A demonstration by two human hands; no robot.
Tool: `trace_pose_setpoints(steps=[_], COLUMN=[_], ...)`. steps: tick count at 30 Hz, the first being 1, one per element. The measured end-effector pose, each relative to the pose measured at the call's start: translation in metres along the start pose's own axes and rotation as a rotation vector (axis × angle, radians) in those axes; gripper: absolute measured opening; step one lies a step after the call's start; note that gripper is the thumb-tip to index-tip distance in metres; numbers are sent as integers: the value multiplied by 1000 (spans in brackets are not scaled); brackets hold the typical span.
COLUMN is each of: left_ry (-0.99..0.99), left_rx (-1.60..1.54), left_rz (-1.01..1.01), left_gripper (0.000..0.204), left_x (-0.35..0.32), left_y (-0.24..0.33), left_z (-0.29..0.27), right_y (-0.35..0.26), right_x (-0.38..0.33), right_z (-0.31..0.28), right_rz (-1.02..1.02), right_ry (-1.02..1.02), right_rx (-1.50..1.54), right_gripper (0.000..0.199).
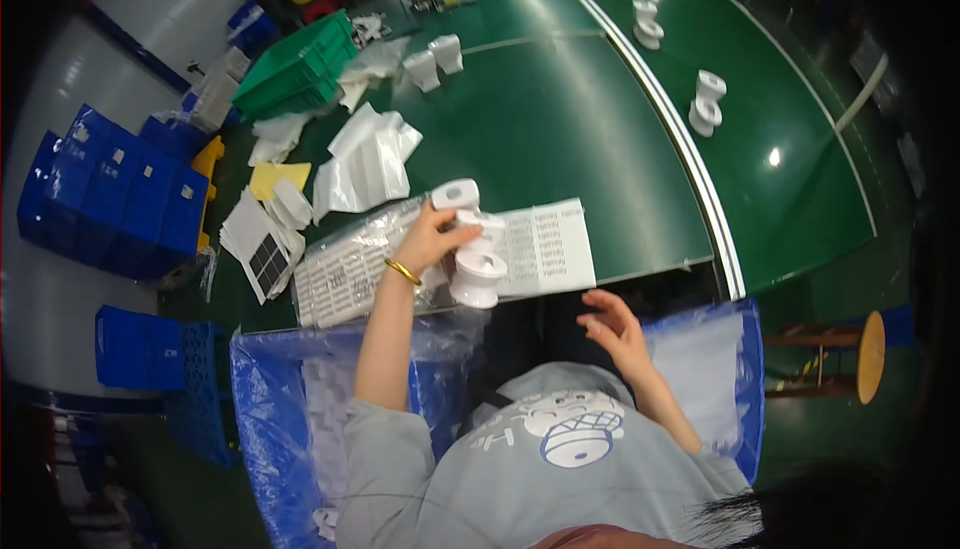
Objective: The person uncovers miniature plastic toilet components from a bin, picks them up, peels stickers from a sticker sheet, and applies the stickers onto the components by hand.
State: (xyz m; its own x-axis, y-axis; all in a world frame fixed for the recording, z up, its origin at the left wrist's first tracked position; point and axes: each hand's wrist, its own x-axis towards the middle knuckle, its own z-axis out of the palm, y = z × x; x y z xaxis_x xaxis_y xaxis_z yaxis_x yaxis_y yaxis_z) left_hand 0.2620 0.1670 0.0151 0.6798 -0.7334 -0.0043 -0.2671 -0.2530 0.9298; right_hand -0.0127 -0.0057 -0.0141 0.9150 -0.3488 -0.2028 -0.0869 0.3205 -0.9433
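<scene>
White plastic part (474, 249) sits gripped in left-hand fingers (447, 235).

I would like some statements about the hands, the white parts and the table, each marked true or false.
1. The left hand holds a white plastic part. True.
2. The right hand holds a white part too. False: it is empty and open, above the table's near edge.
3. The left wrist wears a gold bangle. True.
4. The conveyor belt on the right carries no parts. False: several white parts stand on it.
5. The crate at the far left of the table is red. False: it is green.
</scene>
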Motion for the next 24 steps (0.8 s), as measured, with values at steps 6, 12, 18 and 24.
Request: trace_pose_setpoints(steps=[6, 12, 18, 24], left_ry=[140, 312, 960, 1107], left_rx=[-266, -918, -366, 443], left_rz=[11, 111, -149, -787], left_gripper=[38, 44, 40, 45], left_x=[-17, -126, -270, -397], left_y=[14, 36, 1, -80], left_z=[7, -36, -75, -78], right_y=[-3, 7, 39, 98], right_x=[-4, 13, 5, -1], right_z=[-8, -9, -18, -35], right_rz=[-15, -35, 191, 200], right_ry=[35, -29, 16, -129], right_rx=[-53, -190, -322, -608], right_gripper=[42, 37, 28, 22])
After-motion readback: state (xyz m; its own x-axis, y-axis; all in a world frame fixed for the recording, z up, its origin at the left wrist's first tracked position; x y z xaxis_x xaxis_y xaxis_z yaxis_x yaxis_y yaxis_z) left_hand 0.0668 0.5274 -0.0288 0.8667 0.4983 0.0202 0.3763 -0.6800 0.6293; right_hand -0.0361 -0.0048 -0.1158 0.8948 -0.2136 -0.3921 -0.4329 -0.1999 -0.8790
